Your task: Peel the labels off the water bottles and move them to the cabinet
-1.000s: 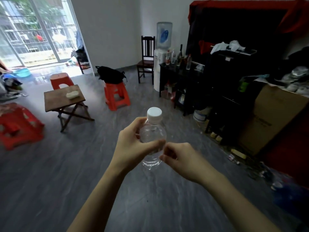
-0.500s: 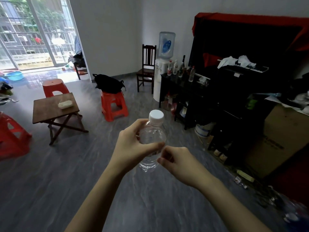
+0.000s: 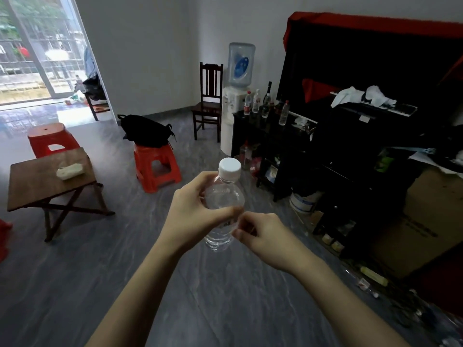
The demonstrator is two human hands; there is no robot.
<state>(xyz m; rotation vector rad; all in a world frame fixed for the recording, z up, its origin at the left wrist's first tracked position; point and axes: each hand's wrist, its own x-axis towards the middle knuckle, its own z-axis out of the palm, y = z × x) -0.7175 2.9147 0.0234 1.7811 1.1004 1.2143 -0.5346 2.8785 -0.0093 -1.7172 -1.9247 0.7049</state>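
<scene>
A clear water bottle (image 3: 223, 196) with a white cap is held upright in front of me. My left hand (image 3: 193, 216) grips it around the middle. My right hand (image 3: 263, 234) pinches at a strip of clear label (image 3: 229, 223) with small black print on the bottle's side. Most of the label is hidden by my fingers. Ahead on the right stands a low black cabinet (image 3: 265, 141). Several bottles (image 3: 255, 101) stand on its top, some with red labels.
A water dispenser (image 3: 235, 96) and a dark wooden chair (image 3: 209, 101) stand by the far wall. A folding wooden table (image 3: 50, 179), red stools (image 3: 155, 164) and a black bag (image 3: 145, 131) are on the left. A cardboard box (image 3: 426, 221) and clutter line the right.
The view has swung a little to the right, so the cabinet sits nearer the middle. Both hands keep their hold on the bottle, and a printed bit of label now shows by my right fingers.
</scene>
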